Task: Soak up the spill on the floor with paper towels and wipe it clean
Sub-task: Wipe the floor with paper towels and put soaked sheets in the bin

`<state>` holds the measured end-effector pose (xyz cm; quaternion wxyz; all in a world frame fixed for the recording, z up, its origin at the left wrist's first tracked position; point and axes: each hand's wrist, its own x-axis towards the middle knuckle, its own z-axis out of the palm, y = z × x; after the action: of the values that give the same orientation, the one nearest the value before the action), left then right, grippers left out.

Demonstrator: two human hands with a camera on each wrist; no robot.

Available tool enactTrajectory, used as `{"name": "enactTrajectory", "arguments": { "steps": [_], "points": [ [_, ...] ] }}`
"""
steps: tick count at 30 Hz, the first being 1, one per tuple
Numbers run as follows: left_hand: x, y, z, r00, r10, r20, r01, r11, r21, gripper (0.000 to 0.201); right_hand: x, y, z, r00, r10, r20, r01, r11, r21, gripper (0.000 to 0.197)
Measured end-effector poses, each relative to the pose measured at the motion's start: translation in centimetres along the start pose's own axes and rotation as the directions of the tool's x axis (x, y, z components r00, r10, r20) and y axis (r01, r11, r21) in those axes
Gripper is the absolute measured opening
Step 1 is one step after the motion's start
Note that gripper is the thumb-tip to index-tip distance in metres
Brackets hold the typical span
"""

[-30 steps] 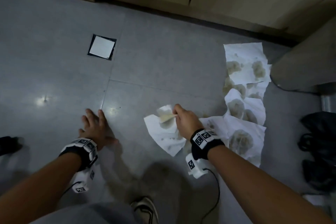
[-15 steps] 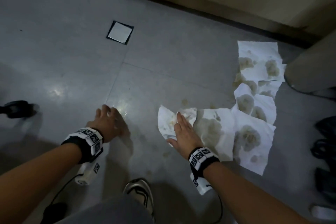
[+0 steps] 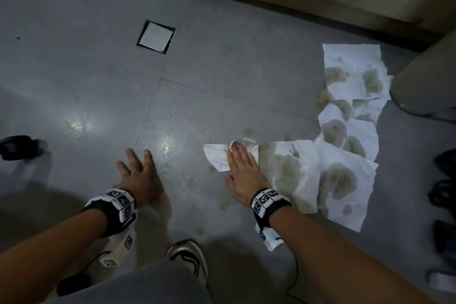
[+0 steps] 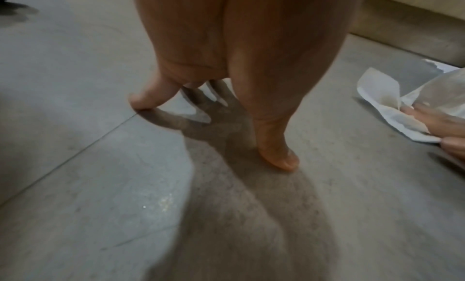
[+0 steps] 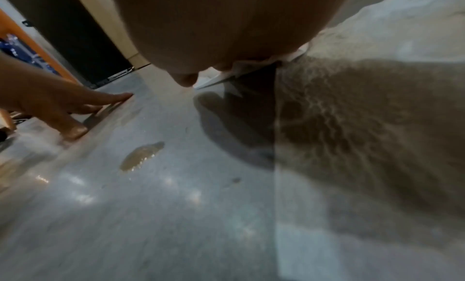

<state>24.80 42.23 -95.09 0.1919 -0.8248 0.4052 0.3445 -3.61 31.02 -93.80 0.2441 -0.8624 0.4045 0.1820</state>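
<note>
Black wristbands with white tag-printed blocks, cabled camera units beneath, grey trousers, a white-and-black sneaker.

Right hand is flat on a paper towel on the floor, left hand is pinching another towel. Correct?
Not quite. The left hand holds no towel: it rests with spread fingers on the bare floor, as the head view shows. The right hand does lie flat on a paper towel.

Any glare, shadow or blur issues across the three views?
Head: dim, glare patches on the floor. Left wrist: the left hand casts a hard shadow; right hand at the edge is blurred. Right wrist: soft overall, paper towel smeared, droplet glints.
</note>
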Motion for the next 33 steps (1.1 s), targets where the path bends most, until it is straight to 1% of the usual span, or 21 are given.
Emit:
{"name": "enactTrajectory", "arguments": {
  "steps": [2, 5, 7, 9, 10, 12, 15, 17, 20, 23, 24, 26, 28, 29, 31, 33],
  "points": [
    [0.0, 0.1, -0.1, 0.999, -0.012, 0.037, 0.012, 1.000, -0.009, 0.115, -0.1, 0.0, 0.7, 1.000, 0.001, 0.011, 0.000, 0.999, -0.042, 0.076],
    [-0.4, 0.2, -0.5, 0.998, -0.019, 0.054, 0.021, 0.999, -0.024, 0.117, 0.0, 0.4, 0.0, 1.000, -0.031, 0.002, 0.031, 0.998, -0.051, 0.079],
    [-0.6, 0.3, -0.7, 0.998, 0.001, 0.061, 0.000, 1.000, -0.011, 0.119, 1.0, 1.1, -1.3, 0.997, 0.043, -0.059, -0.045, 0.998, -0.034, 0.081],
    [-0.9, 0.4, -1.0, 0.996, -0.009, 0.087, 0.012, 1.000, -0.027, 0.128, 2.5, 1.9, -2.2, 0.983, 0.145, -0.111, -0.147, 0.989, -0.013, 0.081],
    [-1.1, 0.6, -1.2, 0.996, -0.013, 0.091, 0.016, 0.999, -0.031, 0.131, 3.1, 2.3, -2.4, 0.978, 0.183, -0.099, -0.184, 0.983, -0.001, 0.079],
    [-1.3, 0.7, -1.3, 0.995, -0.010, 0.095, 0.012, 1.000, -0.022, 0.131, 3.9, 3.0, -2.2, 0.975, 0.208, -0.072, -0.209, 0.978, -0.006, 0.074],
    [-1.3, 0.8, -1.5, 0.995, -0.017, 0.098, 0.020, 0.999, -0.026, 0.132, 4.2, 3.2, -2.4, 0.979, 0.192, -0.063, -0.191, 0.981, 0.027, 0.064],
    [-1.3, 0.9, -1.5, 0.994, -0.026, 0.106, 0.029, 0.999, -0.028, 0.134, 4.2, 3.1, -2.6, 0.979, 0.192, -0.066, -0.188, 0.980, 0.066, 0.061],
    [-1.3, 1.0, -1.5, 0.993, -0.044, 0.107, 0.047, 0.998, -0.035, 0.138, 4.0, 2.5, -2.4, 0.975, 0.209, -0.072, -0.206, 0.977, 0.048, 0.069],
    [-1.4, 1.2, -1.7, 0.993, -0.052, 0.107, 0.056, 0.998, -0.034, 0.138, 4.1, 1.3, -3.1, 0.969, 0.246, -0.029, -0.242, 0.964, 0.113, 0.076],
    [-1.4, 1.3, -1.6, 0.993, -0.052, 0.110, 0.056, 0.998, -0.032, 0.137, 4.2, 0.7, -3.5, 0.973, 0.229, -0.031, -0.224, 0.967, 0.117, 0.077],
    [-1.4, 1.3, -1.6, 0.992, -0.049, 0.115, 0.052, 0.998, -0.026, 0.137, 4.1, -0.6, -3.6, 0.991, 0.127, -0.041, -0.124, 0.989, 0.085, 0.078],
    [-1.3, 1.3, -1.6, 0.992, -0.054, 0.117, 0.057, 0.998, -0.021, 0.137, 3.9, -1.9, -2.5, 0.999, 0.033, 0.002, -0.033, 0.996, 0.084, 0.079],
    [-1.2, 1.3, -1.6, 0.992, -0.056, 0.117, 0.059, 0.998, -0.023, 0.137, 3.8, -2.2, -1.9, 1.000, 0.018, 0.018, -0.019, 0.997, 0.077, 0.080],
    [-1.0, 1.3, -1.4, 0.991, -0.060, 0.116, 0.064, 0.998, -0.024, 0.136, 3.9, -2.3, -1.1, 0.999, 0.031, 0.014, -0.032, 0.998, 0.047, 0.082],
    [-0.9, 1.2, -1.3, 0.991, -0.064, 0.120, 0.066, 0.998, -0.015, 0.137, 4.1, -2.5, -1.3, 0.999, 0.043, 0.009, -0.044, 0.996, 0.076, 0.083]
  ]
}}
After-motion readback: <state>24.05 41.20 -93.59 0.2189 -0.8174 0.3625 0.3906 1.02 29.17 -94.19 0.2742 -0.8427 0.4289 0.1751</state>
